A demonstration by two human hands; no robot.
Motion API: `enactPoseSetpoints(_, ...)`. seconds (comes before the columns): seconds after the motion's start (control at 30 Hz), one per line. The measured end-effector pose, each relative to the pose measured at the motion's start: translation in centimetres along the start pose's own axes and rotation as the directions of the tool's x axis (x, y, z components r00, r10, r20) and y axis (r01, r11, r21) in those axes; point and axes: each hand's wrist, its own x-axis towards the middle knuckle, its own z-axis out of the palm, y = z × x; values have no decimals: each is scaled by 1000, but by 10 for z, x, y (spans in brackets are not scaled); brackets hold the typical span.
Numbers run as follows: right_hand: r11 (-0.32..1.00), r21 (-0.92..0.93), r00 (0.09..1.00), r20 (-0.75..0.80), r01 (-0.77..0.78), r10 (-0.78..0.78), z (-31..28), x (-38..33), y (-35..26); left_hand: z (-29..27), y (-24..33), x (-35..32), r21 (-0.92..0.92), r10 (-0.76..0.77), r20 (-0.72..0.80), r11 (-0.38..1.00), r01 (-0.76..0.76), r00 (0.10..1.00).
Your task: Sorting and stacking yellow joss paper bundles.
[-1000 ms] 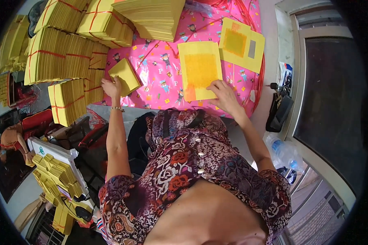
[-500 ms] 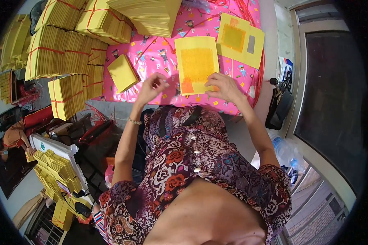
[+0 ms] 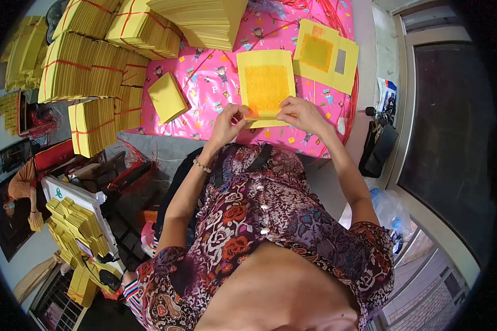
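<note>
I see my left hand (image 3: pixel 226 122) and right hand (image 3: pixel 299 113) pinching the near edge of the yellow paper sheet (image 3: pixel 265 87), which lies just beyond them; my fingertips hide that edge.

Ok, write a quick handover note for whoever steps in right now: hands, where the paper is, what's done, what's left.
Left hand: pinching the near left corner of the yellow sheet with the orange square.
Right hand: on the same sheet's near right corner.
The sheet lies flat on the pink cloth.
A small yellow stack sits to its left; two overlapping sheets lie to the far right.
Done: tied bundles piled to the left.
Left: this sheet is unfolded, and so are the two beyond it.
</note>
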Motion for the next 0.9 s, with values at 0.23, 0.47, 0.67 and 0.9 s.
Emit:
enactPoseSetpoints(0.23, 1000, 13, 1000, 10, -14, 14, 1, 3, 2, 3, -4, -3, -65, -34, 1, 997, 34, 999)
enactPoseSetpoints(0.47, 999, 15, 999, 24, -33, 32, 1, 4, 4, 4, -6, -3, -110, -20, -32, 994, 17, 999)
enactPoseSetpoints(0.67, 999, 37, 1000, 13, -26, 25, 0, 4, 3, 4, -4, -3, -146, -95, -17, 985, 92, 995)
enactPoseSetpoints(0.9, 999, 31, 1000, 16, -27, 27, 0, 4, 3, 3, -2, -3, -102, -70, -20, 993, 67, 997)
